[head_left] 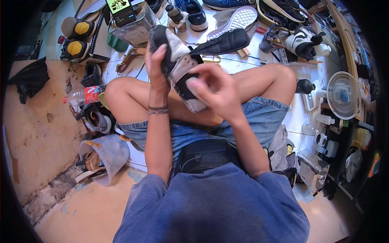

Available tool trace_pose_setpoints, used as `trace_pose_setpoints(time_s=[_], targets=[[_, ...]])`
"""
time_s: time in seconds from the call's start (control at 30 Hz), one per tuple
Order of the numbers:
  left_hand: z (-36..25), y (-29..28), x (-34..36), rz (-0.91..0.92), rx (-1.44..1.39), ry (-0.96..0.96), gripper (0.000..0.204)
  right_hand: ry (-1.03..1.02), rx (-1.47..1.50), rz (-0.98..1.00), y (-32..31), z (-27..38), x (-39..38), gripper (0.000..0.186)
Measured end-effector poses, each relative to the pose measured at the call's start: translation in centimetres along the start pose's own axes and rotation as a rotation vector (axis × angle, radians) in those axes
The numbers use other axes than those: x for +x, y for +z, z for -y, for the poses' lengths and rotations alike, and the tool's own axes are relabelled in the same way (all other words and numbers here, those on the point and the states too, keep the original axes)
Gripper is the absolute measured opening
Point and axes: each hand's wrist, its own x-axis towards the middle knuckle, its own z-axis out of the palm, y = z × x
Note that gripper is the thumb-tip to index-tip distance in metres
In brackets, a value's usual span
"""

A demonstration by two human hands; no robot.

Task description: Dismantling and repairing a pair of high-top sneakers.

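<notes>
A black and white shoe (177,48) is raised above my crossed legs, its upper partly opened up. My left hand (157,67) grips it from the left side, thumb along the black edge. The shoe's long black padded tongue (223,42) sticks out to the right, folded away from the body. A grey-white strip with holes (184,67) lies across the upper. At the shoe's lower part, my right hand (216,89) has its thumb and forefinger bent in a pinch, slightly blurred. Whatever sits between those fingertips is too hard to make out.
A white sole (239,20), a blue shoe (193,14) and a small brush (243,52) lie ahead on the tiles. Left stand a plastic bottle (83,96) and a tipped clear bucket (109,160). A fan (343,95) and a white-black shoe (300,42) are right.
</notes>
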Motion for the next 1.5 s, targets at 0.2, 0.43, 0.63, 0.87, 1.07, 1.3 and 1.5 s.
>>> trace_pose_setpoints(time_s=[0.2, 0.43, 0.63, 0.87, 1.07, 1.3, 1.5], targets=[[0.6, -1.1, -1.2, 0.162, -0.372, 0.048, 0.094, 0.010, -0.388, -0.010, -4.8, 1.4, -0.7, 0.029], [1.6, -4.3, -1.5, 0.183, -0.858, -0.093, 0.090, -0.177, -0.815, 0.333, -3.7, 4.8, -0.5, 0.100], [2.5, -5.5, -1.9, -0.107, -0.651, -0.020, 0.074, -0.437, -1.010, 0.546, -2.5, 5.0, 0.4, 0.088], [0.9, -4.6, -2.9, -0.303, -0.427, 0.121, 0.068, -0.274, -1.054, 0.296, -3.9, 3.9, 0.3, 0.037], [0.9, -3.6, -5.2, -0.259, -0.356, 0.131, 0.084, -0.107, -0.745, 0.335, -2.6, -0.9, -1.1, 0.047], [-0.6, -4.0, -3.9, 0.008, 0.009, 0.246, 0.093, -0.337, -0.401, 0.203, -1.8, -4.5, -0.3, 0.024], [0.2, -9.6, -2.3, -0.027, -0.411, 0.112, 0.065, 0.031, 0.056, -0.312, -6.0, 1.5, -1.9, 0.024]])
